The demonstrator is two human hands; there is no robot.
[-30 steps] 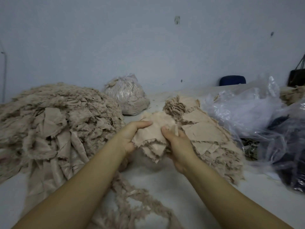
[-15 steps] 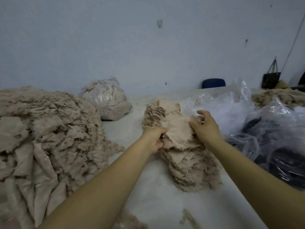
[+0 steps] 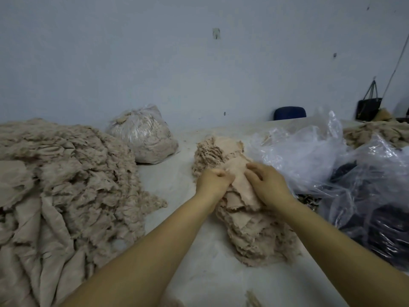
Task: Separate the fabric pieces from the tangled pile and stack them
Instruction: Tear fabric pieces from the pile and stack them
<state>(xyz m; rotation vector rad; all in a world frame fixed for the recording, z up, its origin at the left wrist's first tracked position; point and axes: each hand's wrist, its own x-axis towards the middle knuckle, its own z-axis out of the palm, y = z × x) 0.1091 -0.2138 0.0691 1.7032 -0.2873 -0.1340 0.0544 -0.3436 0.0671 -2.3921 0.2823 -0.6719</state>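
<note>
I see my left hand [image 3: 213,181] and right hand [image 3: 266,185] both pinching the beige fabric piece [image 3: 240,173] atop the stack [image 3: 254,229].

Matt cloth, glossy plastic

The fabric pieces [image 3: 241,185] gripped between both hands are soft matt beige cloth with frayed edges; the stack [image 3: 259,235] beneath looks rough and ragged; just right of the grip, clear plastic bags [image 3: 305,156] look glossy and crinkled.
</note>
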